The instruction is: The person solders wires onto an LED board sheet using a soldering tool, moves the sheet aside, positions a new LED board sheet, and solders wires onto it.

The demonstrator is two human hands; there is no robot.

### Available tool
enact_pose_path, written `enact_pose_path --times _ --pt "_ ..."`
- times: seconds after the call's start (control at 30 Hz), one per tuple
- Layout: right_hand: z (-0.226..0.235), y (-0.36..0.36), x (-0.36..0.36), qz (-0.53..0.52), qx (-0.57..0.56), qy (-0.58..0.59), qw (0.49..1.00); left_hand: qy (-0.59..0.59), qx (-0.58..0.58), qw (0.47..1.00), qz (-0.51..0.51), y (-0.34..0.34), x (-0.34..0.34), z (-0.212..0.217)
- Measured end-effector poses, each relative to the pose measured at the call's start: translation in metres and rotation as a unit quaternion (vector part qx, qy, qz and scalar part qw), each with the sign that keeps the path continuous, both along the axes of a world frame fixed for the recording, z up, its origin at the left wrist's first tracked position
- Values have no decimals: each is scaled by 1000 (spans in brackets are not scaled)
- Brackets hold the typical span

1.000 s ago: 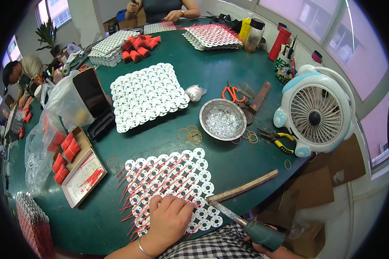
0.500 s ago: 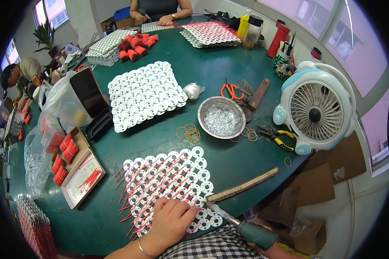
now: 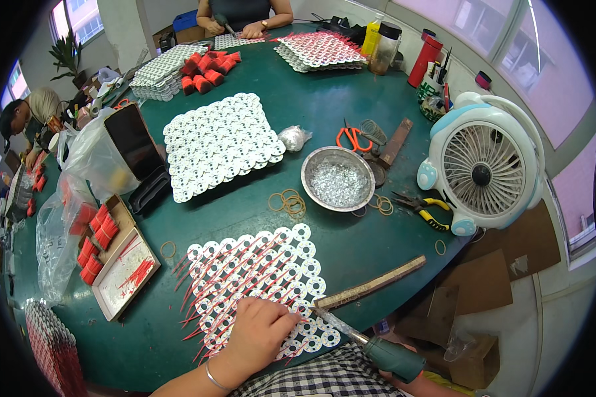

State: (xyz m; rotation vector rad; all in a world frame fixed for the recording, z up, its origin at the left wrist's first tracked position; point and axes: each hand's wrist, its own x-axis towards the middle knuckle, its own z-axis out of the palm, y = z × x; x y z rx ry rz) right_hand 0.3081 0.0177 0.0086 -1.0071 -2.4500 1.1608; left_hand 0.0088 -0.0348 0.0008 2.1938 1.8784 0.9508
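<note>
In front of me lies a panel of round white circuit boards (image 3: 306,249), with thin red wires (image 3: 208,281) slanting across most of it. My left hand (image 3: 261,329) rests over its lower part, thumb and forefinger pinched on a red wire near the right-hand columns. My right hand (image 3: 404,376), mostly hidden at the lower edge, grips a soldering iron (image 3: 392,357) by its green handle. The iron's tip meets the panel close to my left fingertips, beside the end of a wooden strip (image 3: 371,283).
A metal bowl (image 3: 313,198) of shiny bits, orange-handled scissors (image 3: 354,140), yellow-black pliers (image 3: 434,210) and a fan (image 3: 481,173) stand right. Farther off is a stack of bare panels (image 3: 222,149). A cardboard tray (image 3: 122,278) of red wires lies left. A co-worker sits opposite.
My left hand has moved slightly left and turned a little, its fingers still pinched by the iron's tip. The soldering iron stays nearly in place. Across the table, the co-worker's tool has shifted slightly.
</note>
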Motion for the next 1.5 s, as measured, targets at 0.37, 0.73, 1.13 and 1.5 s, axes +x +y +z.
enact_pose_path --times 0.37,0.73,1.13,1.5 --pt "3 11 -26 9 24 -3 1000 -22 -44 998 -43 4 -8 -3" --pt "-2 11 -22 17 46 -7 999 6 -2 1000 -29 6 -2 -1" --pt "-41 -21 67 42 71 4 997 35 -7 999 -13 3 -2 3" --pt "-44 -15 88 54 77 0 996 74 3 993 91 -18 28 10"
